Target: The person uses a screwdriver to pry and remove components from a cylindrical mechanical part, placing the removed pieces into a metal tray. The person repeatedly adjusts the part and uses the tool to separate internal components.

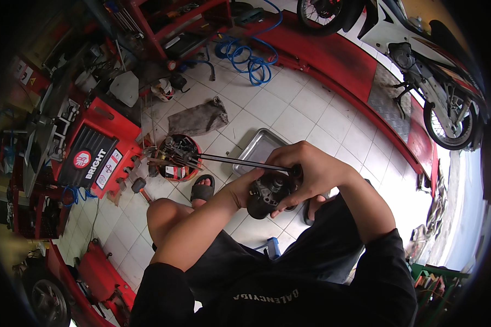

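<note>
A dark round metal engine part (267, 195) sits between both hands over my lap. My left hand (244, 188) cups it from the left and below. My right hand (305, 166) closes over its top, fingers wrapped around the end of a long thin metal rod tool (229, 159) that sticks out to the left. Whether the rod's tip is seated in the part is hidden by my fingers.
A steel tray (259, 146) lies on the white tiled floor ahead. A round tin of tools (175, 158), a grey rag (197, 117), a red machine (101, 152), a blue coiled hose (248, 57) and a motorcycle (420, 60) on a red ramp stand around. My sandalled foot (203, 189) rests below the tin.
</note>
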The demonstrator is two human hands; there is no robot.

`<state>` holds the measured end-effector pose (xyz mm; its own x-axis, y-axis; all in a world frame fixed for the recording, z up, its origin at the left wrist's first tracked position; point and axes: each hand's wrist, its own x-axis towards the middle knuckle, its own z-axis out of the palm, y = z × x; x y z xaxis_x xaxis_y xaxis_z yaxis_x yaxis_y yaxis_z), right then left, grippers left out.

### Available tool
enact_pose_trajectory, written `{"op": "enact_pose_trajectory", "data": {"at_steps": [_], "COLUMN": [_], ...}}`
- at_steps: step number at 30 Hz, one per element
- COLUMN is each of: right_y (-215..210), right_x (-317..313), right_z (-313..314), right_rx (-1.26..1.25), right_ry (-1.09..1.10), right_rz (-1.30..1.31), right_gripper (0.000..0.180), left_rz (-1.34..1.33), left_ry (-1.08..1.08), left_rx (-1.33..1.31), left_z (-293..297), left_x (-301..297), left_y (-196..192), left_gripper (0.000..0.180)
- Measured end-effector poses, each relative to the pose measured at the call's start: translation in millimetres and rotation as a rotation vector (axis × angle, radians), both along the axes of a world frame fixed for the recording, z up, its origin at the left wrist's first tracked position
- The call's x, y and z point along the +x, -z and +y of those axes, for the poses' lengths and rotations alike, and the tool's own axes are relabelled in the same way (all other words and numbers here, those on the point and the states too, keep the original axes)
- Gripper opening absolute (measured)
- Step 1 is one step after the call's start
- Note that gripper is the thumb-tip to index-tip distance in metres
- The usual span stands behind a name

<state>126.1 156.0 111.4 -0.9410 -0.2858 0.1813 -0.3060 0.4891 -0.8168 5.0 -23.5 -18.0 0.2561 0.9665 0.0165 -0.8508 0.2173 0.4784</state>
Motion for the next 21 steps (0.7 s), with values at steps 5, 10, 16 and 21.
{"op": "enact_pose_trajectory", "data": {"at_steps": [5,10,16,21], "right_y": [1,9,-4,-4], "right_x": [6,15,22,25], "right_z": [16,21,-20,-36], "right_rx": [-0.189,-0.636,-0.540,-0.413], "right_ry": [0.426,0.591,0.244,0.239], "right_rz": [-0.191,-0.356,-0.582,-0.562], "right_gripper": [0.061,0.037,0.039,0.038], "left_rz": [-0.067,-0.128,0.025,0.376], "left_ry": [-0.285,-0.814,-1.020,-1.277], "left_rx": [-0.129,-0.311,-0.260,-0.286], "left_z": [0,-4,-23,-34], "left_x": [-25,-41,-73,-80], "left_y": [-13,-73,-69,-70], "left_gripper": [0.091,0.077,0.060,0.038]}}
